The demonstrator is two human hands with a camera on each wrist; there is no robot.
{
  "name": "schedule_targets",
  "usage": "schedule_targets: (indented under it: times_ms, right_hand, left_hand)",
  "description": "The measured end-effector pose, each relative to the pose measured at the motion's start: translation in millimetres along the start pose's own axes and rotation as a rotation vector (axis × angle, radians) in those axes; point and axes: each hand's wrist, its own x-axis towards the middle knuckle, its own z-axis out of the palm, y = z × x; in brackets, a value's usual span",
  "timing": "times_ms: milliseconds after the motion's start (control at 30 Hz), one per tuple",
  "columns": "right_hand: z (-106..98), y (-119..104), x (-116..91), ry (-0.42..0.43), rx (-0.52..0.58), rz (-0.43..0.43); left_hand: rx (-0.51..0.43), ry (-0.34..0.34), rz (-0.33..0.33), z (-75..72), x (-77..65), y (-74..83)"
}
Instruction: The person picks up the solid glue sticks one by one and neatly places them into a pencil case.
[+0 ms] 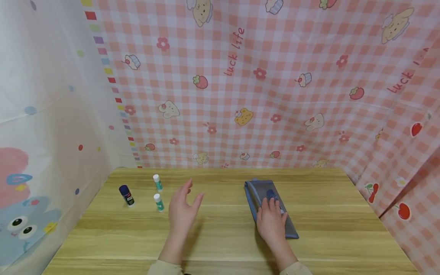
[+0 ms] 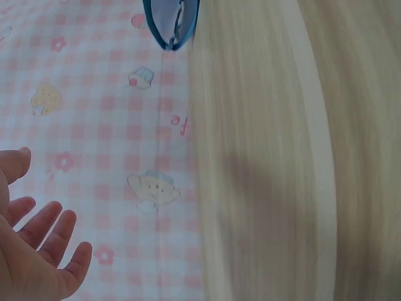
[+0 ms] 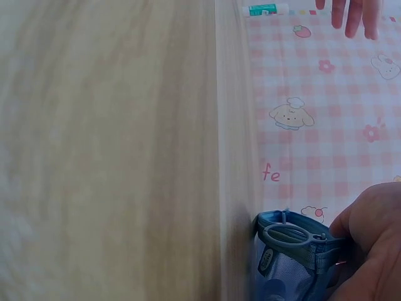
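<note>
In the head view my right hand (image 1: 270, 223) lies over a blue-grey zippered mesh pouch (image 1: 290, 226) on the table. Seen from the right wrist, the same hand (image 3: 379, 251) grips the rim of the pouch (image 3: 291, 266) beside its zipper, and the pouch's mouth stands slightly apart. A dark blue item (image 1: 270, 194) shows through the mesh; part of it is hidden under the fingers. My left hand (image 1: 182, 210) hovers above the table, holding nothing, its fingers loosely spread. Nearest to it are two small green-and-white glue sticks (image 1: 159, 203) (image 1: 157, 183), standing upright.
A larger glue stick (image 1: 127, 196) with a dark blue cap stands at the table's left. The wooden table (image 1: 220, 244) ends at the back against a pink checked cloth (image 1: 220, 95). A white patterned cloth (image 1: 51, 114) hangs along the left side.
</note>
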Motion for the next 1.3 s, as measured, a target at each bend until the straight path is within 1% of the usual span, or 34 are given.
schedule_targets:
  times_ms: [200, 367, 433, 667, 900, 1033, 1300]
  right_hand:
    - [-0.1, -0.4, 0.1, -0.001, 0.001, 0.0]
    - [1.2, -0.6, 0.5, 0.002, 0.006, 0.0]
    - [1.9, -0.7, 0.7, 0.001, 0.008, 0.001]
    - [2.7, -1.3, 0.7, -0.002, 0.009, 0.005]
    - [1.6, -1.6, 0.1, 0.0, 0.004, 0.008]
    - [2.0, -1.0, 0.4, -0.005, 0.005, 0.011]
    - [1.9, -0.1, 0.4, -0.008, 0.012, 0.007]
  left_hand:
    - [0.079, 0.025, 0.055, -10.2, 6.7, -13.1]
    - [0.157, 0.082, 0.144, -19.9, 10.8, -21.1]
    - [0.184, 0.1, 0.169, -23.2, 12.1, -23.9]
    - [0.24, 0.09, 0.178, -33.7, 14.5, -33.3]
    - [0.255, 0.125, 0.223, -45.0, 16.4, -45.9]
    - [0.27, 0.143, 0.235, -53.0, 17.5, -52.6]
    - [0.271, 0.167, 0.212, -70.6, 15.0, -68.1]
